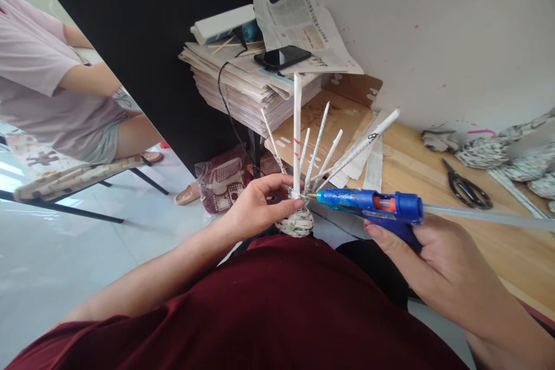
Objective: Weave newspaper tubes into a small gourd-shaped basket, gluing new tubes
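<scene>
My left hand (260, 202) is closed around the neck of a small vase-like piece woven from rolled newspaper (297, 223), held in front of my body. Several rolled paper sticks (318, 139) fan upward out of it, and a thicker white paper tube (297, 133) stands upright among them. In my right hand (437, 254) is a blue hot glue gun (368, 202), gripped by its handle. Its metal nozzle touches or nearly touches the woven neck beside my left thumb. A long clear glue stick (485, 215) sticks out of the gun's back.
Black scissors (466, 185) lie on the wooden table (416, 167) at right, near other woven paper pieces (485, 150). Behind stands a newspaper stack (255, 89) bearing a phone (282, 58). A black cable (223, 87) hangs down. Another person (65, 81) sits at left.
</scene>
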A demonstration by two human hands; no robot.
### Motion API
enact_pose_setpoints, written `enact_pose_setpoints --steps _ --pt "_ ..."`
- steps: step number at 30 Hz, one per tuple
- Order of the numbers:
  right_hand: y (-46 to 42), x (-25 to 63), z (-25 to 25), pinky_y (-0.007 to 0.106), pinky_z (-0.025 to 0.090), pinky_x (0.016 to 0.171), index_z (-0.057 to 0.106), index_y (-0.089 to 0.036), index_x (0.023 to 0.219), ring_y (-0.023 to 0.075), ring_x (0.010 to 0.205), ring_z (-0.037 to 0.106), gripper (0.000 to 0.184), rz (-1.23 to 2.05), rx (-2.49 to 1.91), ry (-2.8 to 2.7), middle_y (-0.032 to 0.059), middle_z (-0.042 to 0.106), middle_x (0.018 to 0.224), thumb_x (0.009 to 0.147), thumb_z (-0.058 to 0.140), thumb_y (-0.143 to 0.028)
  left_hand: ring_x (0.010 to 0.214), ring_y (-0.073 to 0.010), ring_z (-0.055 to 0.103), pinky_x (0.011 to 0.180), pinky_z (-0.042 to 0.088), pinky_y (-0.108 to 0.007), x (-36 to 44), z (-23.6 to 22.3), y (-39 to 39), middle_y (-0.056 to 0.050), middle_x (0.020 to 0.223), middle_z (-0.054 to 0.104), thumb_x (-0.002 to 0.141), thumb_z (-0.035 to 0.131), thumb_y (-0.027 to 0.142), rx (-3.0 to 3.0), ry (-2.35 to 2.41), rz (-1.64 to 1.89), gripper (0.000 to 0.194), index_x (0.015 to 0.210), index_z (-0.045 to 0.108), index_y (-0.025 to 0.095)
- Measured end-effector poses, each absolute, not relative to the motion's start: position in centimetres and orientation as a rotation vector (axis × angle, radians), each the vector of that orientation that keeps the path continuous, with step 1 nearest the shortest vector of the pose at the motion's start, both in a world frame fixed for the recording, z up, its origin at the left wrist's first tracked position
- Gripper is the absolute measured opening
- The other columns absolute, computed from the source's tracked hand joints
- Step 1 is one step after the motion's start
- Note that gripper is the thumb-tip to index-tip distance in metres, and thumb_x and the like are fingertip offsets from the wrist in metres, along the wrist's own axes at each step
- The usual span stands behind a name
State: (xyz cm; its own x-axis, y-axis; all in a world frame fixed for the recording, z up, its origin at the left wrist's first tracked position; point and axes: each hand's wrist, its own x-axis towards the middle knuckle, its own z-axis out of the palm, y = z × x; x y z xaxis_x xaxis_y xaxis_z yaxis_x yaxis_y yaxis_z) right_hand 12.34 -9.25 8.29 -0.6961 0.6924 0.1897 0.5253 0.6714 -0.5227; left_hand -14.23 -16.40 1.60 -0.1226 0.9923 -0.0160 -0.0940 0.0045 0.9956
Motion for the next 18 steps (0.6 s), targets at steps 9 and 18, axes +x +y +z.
enact_pose_setpoints --steps 9,18 --pt "-8.0 11.7 7.2 0.037 0.057 0.076 0.073 -0.026 0.098 0.0246 0.079 0.070 0.023 0.863 -1.068 -2.183 0.0038 0.073 0.083 0.089 0.071 -0.048 0.070 -0.0101 0.057 0.063 0.044 -0.022 -14.7 1.7 -16.3 -0.002 0.085 0.069 0.078 0.086 0.034 0.954 1.195 1.435 0.035 0.107 0.076 0.019" --pt "1.0 6.7 4.7 0.016 0.037 0.036 0.060 -0.019 0.080 0.0075 0.045 0.049 0.021 1.888 -1.175 -0.994 -0.0017 0.060 0.065 0.091 0.070 -0.035 0.080 -0.0127 0.065 0.072 0.049 -0.022 -17.1 2.2 -16.6 0.000 0.083 0.070 0.079 0.086 0.031 0.822 1.168 1.650 0.039 0.115 0.073 0.022"
